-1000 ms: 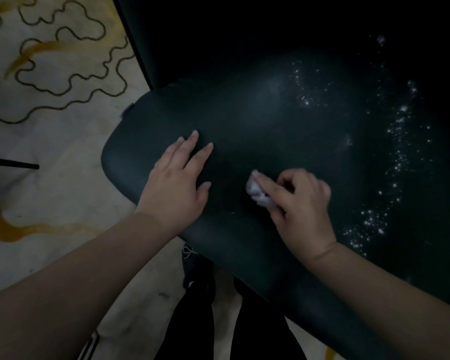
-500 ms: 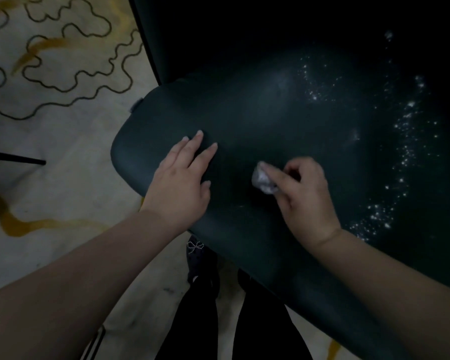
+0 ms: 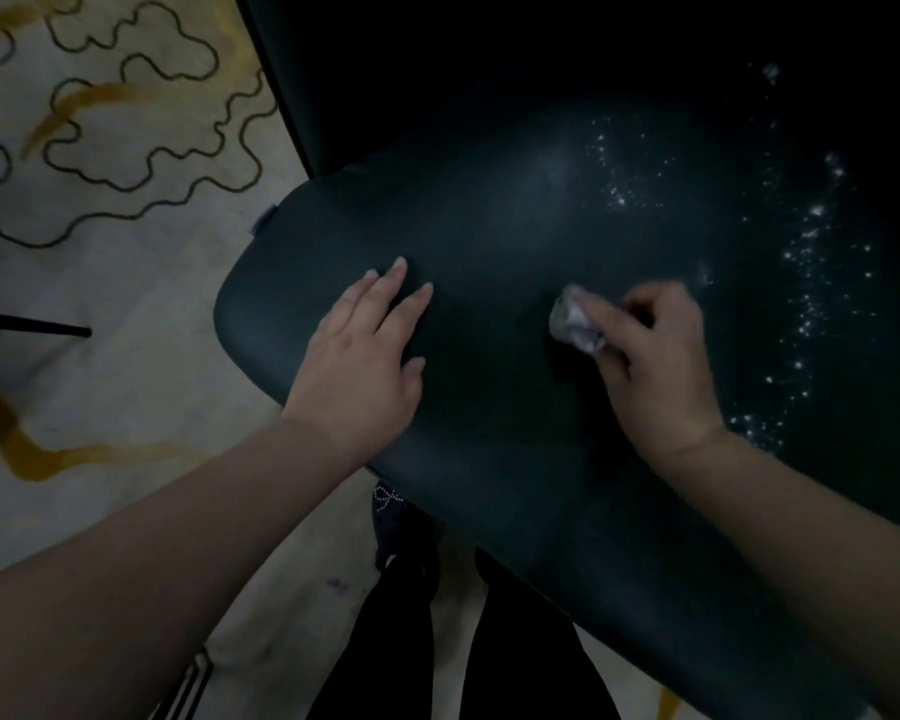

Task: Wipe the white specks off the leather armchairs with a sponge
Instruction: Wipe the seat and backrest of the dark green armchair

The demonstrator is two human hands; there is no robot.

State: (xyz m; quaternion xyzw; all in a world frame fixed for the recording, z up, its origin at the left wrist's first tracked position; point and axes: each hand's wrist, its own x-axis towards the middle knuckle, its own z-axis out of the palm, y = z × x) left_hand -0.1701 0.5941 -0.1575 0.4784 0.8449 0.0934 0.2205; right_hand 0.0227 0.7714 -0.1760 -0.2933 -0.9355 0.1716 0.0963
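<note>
Since a second ago, my right hand (image 3: 655, 371) has slid its crumpled pale sponge (image 3: 575, 320) up the dark leather seat (image 3: 489, 236), fingers pinching it against the surface; white specks (image 3: 806, 283) lie to its right. My left hand (image 3: 365, 356) rests flat, fingers straight.

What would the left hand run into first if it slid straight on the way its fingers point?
Nothing soon, it seems: the left hand lies flat on the seat, fingers pointing up-right over bare leather. Farther along comes the dark backrest; its depth is unclear.
</note>
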